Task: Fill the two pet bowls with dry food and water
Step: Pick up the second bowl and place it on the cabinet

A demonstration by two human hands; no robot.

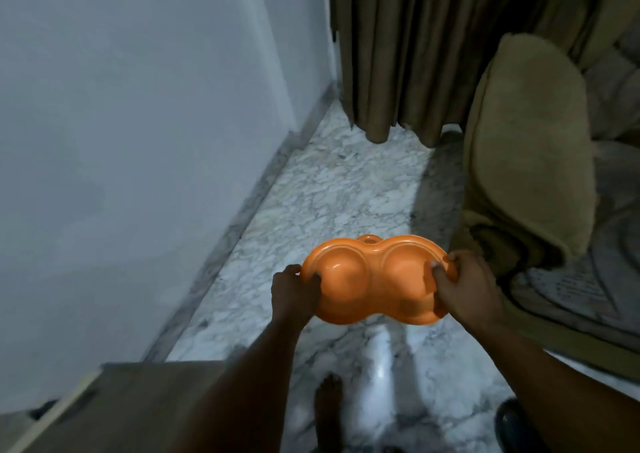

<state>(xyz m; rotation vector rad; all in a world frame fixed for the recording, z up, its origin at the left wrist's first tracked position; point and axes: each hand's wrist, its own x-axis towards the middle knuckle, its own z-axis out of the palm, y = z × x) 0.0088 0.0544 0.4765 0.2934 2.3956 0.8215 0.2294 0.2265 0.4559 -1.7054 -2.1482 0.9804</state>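
Now held above the marble floor [346, 182]: orange double pet bowl [367, 279], gripped at both ends.
Grey wall [138, 123] on the left; then left hand [294, 291], with fingers [313, 281] curled round the bowl's left rim; right hand [467, 289], with thumb clamped on the right rim; brown curtain [398, 54] and tan cushion [526, 140] farther right.
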